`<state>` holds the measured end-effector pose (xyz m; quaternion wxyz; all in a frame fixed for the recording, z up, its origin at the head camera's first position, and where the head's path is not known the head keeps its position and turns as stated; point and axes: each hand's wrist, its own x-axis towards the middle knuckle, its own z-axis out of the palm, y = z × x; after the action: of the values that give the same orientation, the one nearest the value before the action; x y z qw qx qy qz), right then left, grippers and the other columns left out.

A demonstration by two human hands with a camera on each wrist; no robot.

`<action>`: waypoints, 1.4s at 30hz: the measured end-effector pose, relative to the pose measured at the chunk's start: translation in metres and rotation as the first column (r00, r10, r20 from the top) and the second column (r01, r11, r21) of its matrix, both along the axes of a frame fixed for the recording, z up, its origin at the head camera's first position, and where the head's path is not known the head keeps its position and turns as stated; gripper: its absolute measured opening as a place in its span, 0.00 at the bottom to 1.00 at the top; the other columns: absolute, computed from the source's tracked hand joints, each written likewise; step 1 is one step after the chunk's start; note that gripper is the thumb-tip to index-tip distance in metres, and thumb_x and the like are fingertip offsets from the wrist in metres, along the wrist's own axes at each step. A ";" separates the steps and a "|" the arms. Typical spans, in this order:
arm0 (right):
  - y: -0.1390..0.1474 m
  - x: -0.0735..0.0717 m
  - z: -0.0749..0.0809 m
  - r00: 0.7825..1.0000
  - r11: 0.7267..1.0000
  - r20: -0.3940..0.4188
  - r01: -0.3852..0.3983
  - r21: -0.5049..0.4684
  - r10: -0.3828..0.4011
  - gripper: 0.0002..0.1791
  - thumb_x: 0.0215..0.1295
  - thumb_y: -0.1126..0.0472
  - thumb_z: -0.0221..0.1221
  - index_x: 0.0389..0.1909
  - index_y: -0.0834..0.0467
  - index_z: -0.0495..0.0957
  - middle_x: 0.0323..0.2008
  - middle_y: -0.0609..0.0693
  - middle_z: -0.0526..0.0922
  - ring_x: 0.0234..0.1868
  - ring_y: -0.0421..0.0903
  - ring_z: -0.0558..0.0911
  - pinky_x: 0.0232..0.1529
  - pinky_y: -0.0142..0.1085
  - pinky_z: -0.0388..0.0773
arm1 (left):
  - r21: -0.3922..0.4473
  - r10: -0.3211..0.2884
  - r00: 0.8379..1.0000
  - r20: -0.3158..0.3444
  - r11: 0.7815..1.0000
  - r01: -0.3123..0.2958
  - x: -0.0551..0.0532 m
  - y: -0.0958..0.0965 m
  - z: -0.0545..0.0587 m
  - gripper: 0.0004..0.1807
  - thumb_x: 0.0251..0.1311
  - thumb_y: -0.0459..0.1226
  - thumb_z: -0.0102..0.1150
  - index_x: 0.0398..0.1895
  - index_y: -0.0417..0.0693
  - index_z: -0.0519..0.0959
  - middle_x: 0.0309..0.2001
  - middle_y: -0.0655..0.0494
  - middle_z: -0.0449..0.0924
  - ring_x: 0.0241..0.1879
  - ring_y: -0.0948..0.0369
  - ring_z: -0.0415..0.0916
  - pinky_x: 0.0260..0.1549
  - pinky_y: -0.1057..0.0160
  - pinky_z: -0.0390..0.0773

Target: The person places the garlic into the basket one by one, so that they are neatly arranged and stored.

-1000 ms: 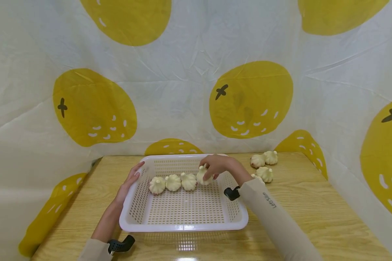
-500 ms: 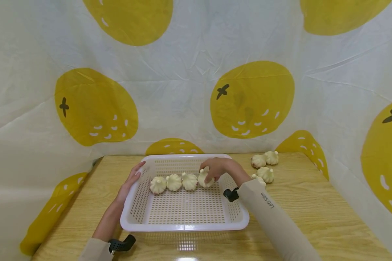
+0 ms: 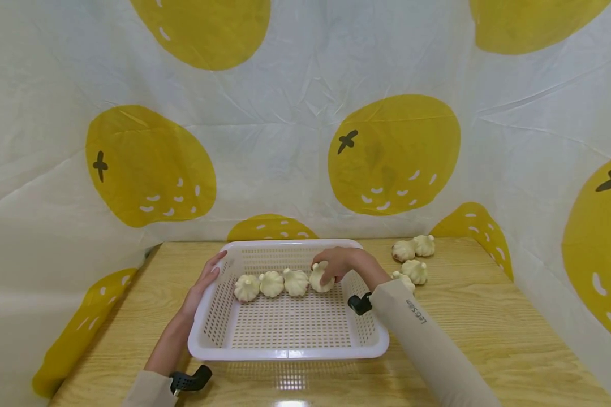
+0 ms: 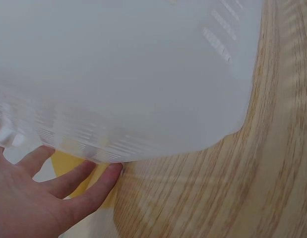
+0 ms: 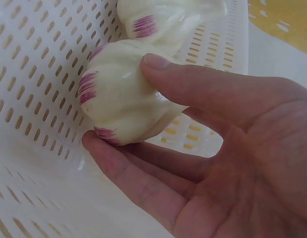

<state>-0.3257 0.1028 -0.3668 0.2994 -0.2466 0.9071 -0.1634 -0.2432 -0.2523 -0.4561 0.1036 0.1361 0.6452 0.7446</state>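
In the head view a white slotted plastic basket holds a row of garlic bulbs, cream with purple streaks at the base. My right hand reaches over its right side and holds the rightmost garlic bulb. In the right wrist view the thumb lies on one side of that bulb and the fingers on the other. A neighbouring garlic bulb lies against it. My left hand rests at the basket's left side. In the left wrist view its spread fingers touch the outer wall.
Several more garlic bulbs lie on the wooden table to the right of the basket, one partly hidden by the right sleeve. Behind the table hangs a curtain printed with yellow fruit.
My right hand has lowered slightly with the garlic bulb, which now sits at the right end of the row. The left hand stays at the basket's side.
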 end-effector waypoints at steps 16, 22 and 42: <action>0.000 0.000 -0.002 0.999 0.999 0.010 0.045 0.015 -0.045 0.36 0.71 0.60 0.64 0.78 0.56 0.64 0.80 0.57 0.59 0.48 0.48 0.85 0.54 0.39 0.82 | 0.003 -0.005 1.000 -0.005 1.000 0.005 0.000 -0.001 0.000 0.30 0.84 0.50 0.23 0.83 0.62 0.34 0.85 0.50 0.31 0.83 0.46 0.32 0.66 0.61 0.60; 0.000 0.001 -0.002 0.999 0.999 -0.035 0.005 0.051 -0.003 0.34 0.73 0.58 0.63 0.77 0.57 0.65 0.79 0.57 0.61 0.46 0.48 0.85 0.46 0.33 0.80 | 0.014 -0.010 1.000 -0.009 1.000 0.010 -0.001 -0.001 0.000 0.31 0.84 0.49 0.23 0.83 0.60 0.33 0.85 0.49 0.30 0.83 0.45 0.31 0.65 0.65 0.63; -0.001 0.001 -0.001 0.999 0.999 -0.037 -0.002 0.037 0.004 0.23 0.72 0.58 0.64 0.67 0.49 0.77 0.66 0.52 0.72 0.35 0.47 0.78 0.40 0.35 0.79 | 0.029 -0.010 1.000 -0.001 1.000 0.010 -0.001 0.000 0.001 0.30 0.84 0.49 0.22 0.83 0.62 0.34 0.85 0.50 0.30 0.83 0.47 0.30 0.70 0.57 0.53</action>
<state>-0.3242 0.1021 -0.3677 0.2871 -0.2455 0.9150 -0.1416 -0.2440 -0.2523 -0.4551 0.1052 0.1410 0.6334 0.7535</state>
